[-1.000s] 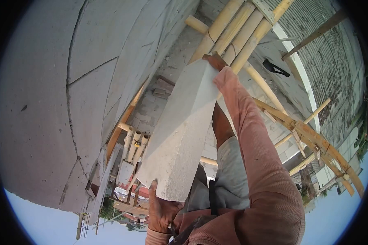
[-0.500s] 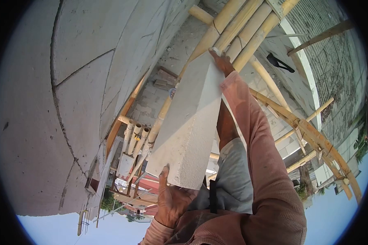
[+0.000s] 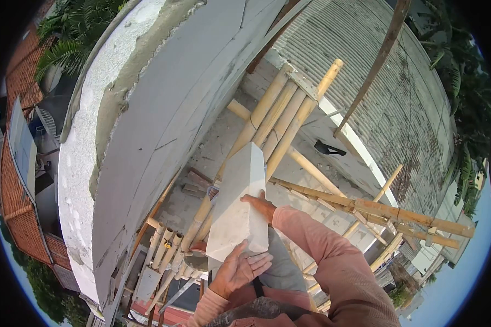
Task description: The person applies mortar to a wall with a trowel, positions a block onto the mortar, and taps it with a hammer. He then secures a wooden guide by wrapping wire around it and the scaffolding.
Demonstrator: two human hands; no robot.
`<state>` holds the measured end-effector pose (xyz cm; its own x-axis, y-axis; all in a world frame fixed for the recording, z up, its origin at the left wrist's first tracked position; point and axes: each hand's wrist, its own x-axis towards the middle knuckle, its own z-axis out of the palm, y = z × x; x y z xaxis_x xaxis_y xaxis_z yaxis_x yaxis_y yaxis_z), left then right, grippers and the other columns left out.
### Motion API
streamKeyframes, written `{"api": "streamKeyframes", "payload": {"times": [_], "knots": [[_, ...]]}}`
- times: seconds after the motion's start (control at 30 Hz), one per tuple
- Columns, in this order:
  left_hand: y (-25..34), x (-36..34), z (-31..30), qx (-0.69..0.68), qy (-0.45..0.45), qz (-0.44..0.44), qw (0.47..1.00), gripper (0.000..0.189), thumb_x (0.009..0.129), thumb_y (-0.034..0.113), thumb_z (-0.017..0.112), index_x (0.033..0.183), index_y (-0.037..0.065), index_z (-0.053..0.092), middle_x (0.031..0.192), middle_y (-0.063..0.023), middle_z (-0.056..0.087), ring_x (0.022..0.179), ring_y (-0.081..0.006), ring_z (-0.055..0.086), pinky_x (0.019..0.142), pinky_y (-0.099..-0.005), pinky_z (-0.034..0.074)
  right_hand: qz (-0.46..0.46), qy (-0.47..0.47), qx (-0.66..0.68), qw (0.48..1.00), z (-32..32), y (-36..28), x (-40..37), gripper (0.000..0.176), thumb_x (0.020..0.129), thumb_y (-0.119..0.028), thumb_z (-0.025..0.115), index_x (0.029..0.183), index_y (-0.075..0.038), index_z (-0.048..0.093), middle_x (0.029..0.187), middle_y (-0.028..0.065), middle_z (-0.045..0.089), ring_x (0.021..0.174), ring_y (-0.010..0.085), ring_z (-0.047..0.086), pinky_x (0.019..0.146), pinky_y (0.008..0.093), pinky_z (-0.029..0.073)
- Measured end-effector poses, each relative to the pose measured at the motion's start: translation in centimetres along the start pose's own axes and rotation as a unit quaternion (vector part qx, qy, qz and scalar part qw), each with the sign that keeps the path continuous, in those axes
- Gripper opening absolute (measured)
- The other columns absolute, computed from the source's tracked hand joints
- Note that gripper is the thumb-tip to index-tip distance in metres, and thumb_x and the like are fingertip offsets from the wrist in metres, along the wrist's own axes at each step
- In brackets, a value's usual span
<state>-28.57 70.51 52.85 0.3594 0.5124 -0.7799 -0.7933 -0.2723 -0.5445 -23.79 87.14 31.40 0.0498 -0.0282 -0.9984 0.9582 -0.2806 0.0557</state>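
Note:
A long, pale grey lightweight concrete block (image 3: 237, 199) lies slanted in front of my body, its narrow side face toward the right. My right hand (image 3: 260, 206) grips its right edge around mid-length, thumb over the upper face. At the near end, my left hand (image 3: 240, 271) supports the block, thumb against it and fingers stretched past its bottom corner. The fingers' undersides behind the block are partly hidden.
On the left rises a grey wall (image 3: 163, 114) with rough mortar (image 3: 117, 92) along its top. Bamboo scaffold poles (image 3: 281, 117) run beyond the block. A round container (image 3: 195, 261) stands near the left hand. A corrugated roof (image 3: 365, 92) lies at right.
My right hand has shifted from the block's far end to about its middle. The view has swung, bringing the wall's mortared top into sight.

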Motion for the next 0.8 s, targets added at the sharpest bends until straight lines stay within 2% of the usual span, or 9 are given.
{"api": "streamKeyframes", "payload": {"times": [0.03, 0.07, 0.17, 0.23, 0.37, 0.43, 0.53, 0.67, 0.8], "knots": [[1.0, -3.0, 1.6, 0.069, -0.116, -0.034, 0.99, 0.078, 0.104, 0.043, 0.051, 0.148, -0.016, 0.025, 0.149, -0.0318, 0.041, 0.137, -0.0416, 0.046, 0.114, -0.0499, 0.042, 0.002, 0.013, -0.001, 1.0, 0.0, 0.2, 0.7, 0.132, 0.066, -0.059, 0.073, 0.162, -0.015, -0.006, 0.156, 0.03, 0.021, 0.141, 0.0434, 0.035, 0.111, 0.0528, 0.038], [2.2, -6.2, 2.3, 0.187, -0.105, -0.021, 0.976, 0.074, 0.106, 0.047, 0.042, 0.147, -0.014, 0.033, 0.149, -0.033, 0.042, 0.138, -0.0416, 0.046, 0.114, -0.0471, 0.042, 0.013, 0.01, 0.011, 1.0, 0.0, -0.3, 0.0, 0.133, 0.065, -0.058, 0.073, 0.162, -0.014, -0.006, 0.156, 0.03, 0.022, 0.139, 0.0433, 0.038, 0.11, 0.0529, 0.038], [8.0, -7.3, -0.8, 0.312, 0.099, 0.261, 0.908, 0.069, 0.105, 0.048, 0.044, 0.14, -0.011, 0.045, 0.139, -0.0289, 0.055, 0.127, -0.037, 0.058, 0.108, -0.046, 0.047, -0.001, -0.012, 0.043, 0.999, -0.2, 1.4, 2.8, 0.129, 0.069, -0.055, 0.072, 0.159, -0.009, -0.008, 0.149, 0.027, 0.032, 0.128, 0.0395, 0.047, 0.103, 0.049, 0.044], [13.4, -0.4, -9.2, 0.312, 0.193, 0.417, 0.831, 0.068, 0.103, 0.054, 0.044, 0.143, -0.001, 0.048, 0.132, -0.019, 0.062, 0.111, -0.03, 0.067, 0.095, -0.0423, 0.054, -0.01, -0.026, 0.055, 0.998, -0.6, 1.7, 3.3, 0.122, 0.075, -0.048, 0.073, 0.156, -0.004, -0.007, 0.136, 0.0234, 0.048, 0.111, 0.0352, 0.06, 0.092, 0.047, 0.052], [18.7, 13.9, -21.0, 0.475, 0.299, 0.216, 0.799, 0.07, 0.098, 0.055, 0.053, 0.144, 0.004, 0.048, 0.123, -0.0171, 0.066, 0.104, -0.0286, 0.069, 0.09, -0.0436, 0.056, -0.02, -0.067, 0.156, 0.985, -0.1, 1.0, 3.1, 0.107, 0.081, -0.044, 0.073, 0.153, -0.003, 0.006, 0.122, 0.019, 0.062, 0.1, 0.0319, 0.068, 0.086, 0.0453, 0.057], [17.6, 16.1, -19.2, 0.44, 0.226, 0.198, 0.846, 0.07, 0.097, 0.055, 0.054, 0.144, 0.004, 0.049, 0.123, -0.0171, 0.066, 0.105, -0.0289, 0.069, 0.091, -0.0439, 0.055, -0.033, 0.003, 0.14, 0.99, 0.7, -0.8, -3.2, 0.098, 0.082, -0.045, 0.073, 0.15, -0.003, 0.016, 0.117, 0.0172, 0.065, 0.098, 0.031, 0.069, 0.086, 0.0444, 0.057], [17.2, 17.5, -17.3, 0.403, 0.173, 0.2, 0.876, 0.071, 0.095, 0.056, 0.057, 0.143, 0.005, 0.049, 0.123, -0.0172, 0.066, 0.106, -0.0293, 0.068, 0.092, -0.0443, 0.055, -0.03, -0.069, 0.137, 0.988, 0.3, 1.2, 0.8, 0.094, 0.082, -0.045, 0.073, 0.148, -0.003, 0.021, 0.115, 0.0163, 0.066, 0.098, 0.0306, 0.069, 0.085, 0.0436, 0.057], [17.2, 18.2, -16.3, 0.383, 0.147, 0.21, 0.888, 0.071, 0.093, 0.056, 0.06, 0.142, 0.005, 0.05, 0.124, -0.0173, 0.066, 0.107, -0.0298, 0.068, 0.094, -0.0448, 0.054, -0.024, -0.033, 0.137, 0.99, 0.1, 0.6, -0.5, 0.082, 0.082, -0.046, 0.073, 0.142, -0.002, 0.038, 0.115, 0.0154, 0.066, 0.097, 0.0294, 0.069, 0.085, 0.0434, 0.057], [17.0, 18.9, -16.2, 0.364, 0.128, 0.214, 0.897, 0.072, 0.091, 0.056, 0.062, 0.141, 0.006, 0.051, 0.124, -0.0174, 0.066, 0.108, -0.0303, 0.067, 0.096, -0.0453, 0.053, -0.038, -0.133, 0.112, 0.984, -2.3, -0.1, 2.6, 0.094, 0.078, -0.051, 0.076, 0.146, -0.002, 0.033, 0.129, 0.0184, 0.058, 0.101, 0.0313, 0.068, 0.087, 0.0462, 0.056]]}}
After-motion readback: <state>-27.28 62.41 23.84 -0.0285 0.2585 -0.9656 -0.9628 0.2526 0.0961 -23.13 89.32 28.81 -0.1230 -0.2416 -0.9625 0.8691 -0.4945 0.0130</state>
